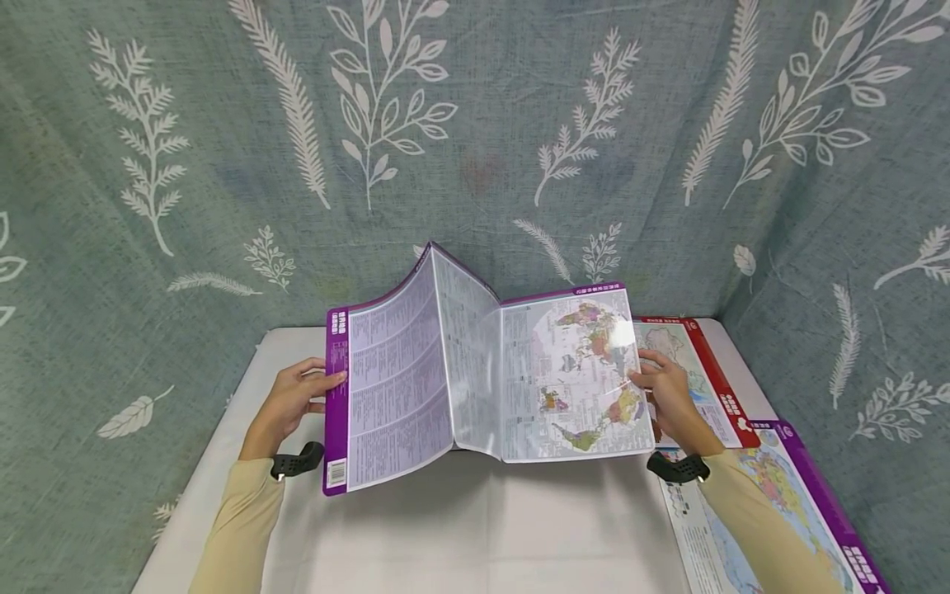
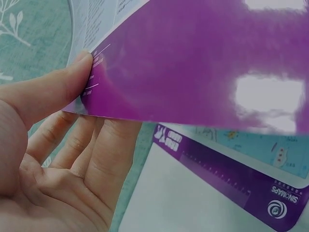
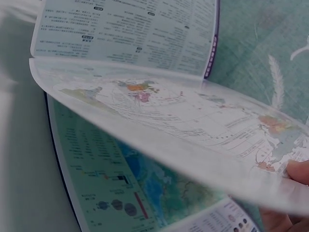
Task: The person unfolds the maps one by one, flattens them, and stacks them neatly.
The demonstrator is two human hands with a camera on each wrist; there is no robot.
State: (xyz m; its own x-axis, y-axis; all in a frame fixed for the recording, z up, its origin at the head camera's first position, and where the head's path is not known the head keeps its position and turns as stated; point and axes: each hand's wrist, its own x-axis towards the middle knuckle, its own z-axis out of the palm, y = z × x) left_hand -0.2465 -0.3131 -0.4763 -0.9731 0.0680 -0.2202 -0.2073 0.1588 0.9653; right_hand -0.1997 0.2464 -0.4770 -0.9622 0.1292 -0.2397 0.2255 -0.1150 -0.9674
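The left hand (image 1: 285,400) has the folding map (image 1: 393,379) pinched at its left edge, thumb laid over the purple strip (image 1: 336,429) and fingers underneath, as the left wrist view makes plain; the right hand (image 1: 668,404) grips the opposite edge, thumb on the printed face and fingers behind it. The map is stretched between the two, across the centre of the head view, raised at its middle in a ridge with the peak near the picture's centre; its left panels carry columns of small text, with a barcode (image 1: 337,473) at the lower left corner, while the right panel shows a coloured world map (image 1: 594,371); in the right wrist view a blue and green printed face (image 3: 164,183) lies below the bowed panel.

Each wrist wears a black strap, the left one (image 1: 297,462) and the right one (image 1: 679,468), by the cuffs of pale yellow sleeves (image 1: 241,516); at the right of the frame, partly behind the right hand, lies a red-bordered map (image 1: 712,363), and a purple-bordered map (image 1: 809,487) sits at the lower right, crossed by the forearm; both rest on the white table (image 1: 475,536); grey-green cloth (image 1: 475,107) with white leaf patterns fills the upper frame.
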